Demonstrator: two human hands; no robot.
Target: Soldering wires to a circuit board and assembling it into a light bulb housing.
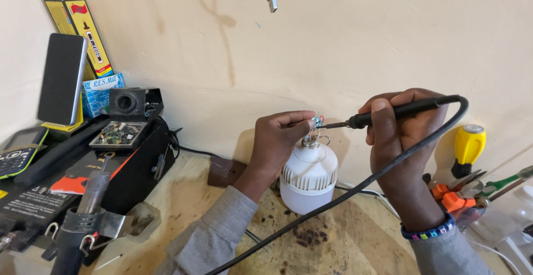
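Left hand [277, 142] pinches the wires atop the white bulb [308, 175], steadying them; right hand [397, 133] grips the soldering iron [388, 113] pen-style, its tip at the joint.

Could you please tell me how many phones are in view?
2: a black smartphone propped upright at far left, and a dark keypad phone lying below it, partly cut off. Others may be hidden.

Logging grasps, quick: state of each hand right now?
Left hand: closed, pinching the small part atop the white bulb.
Right hand: closed around the soldering iron.
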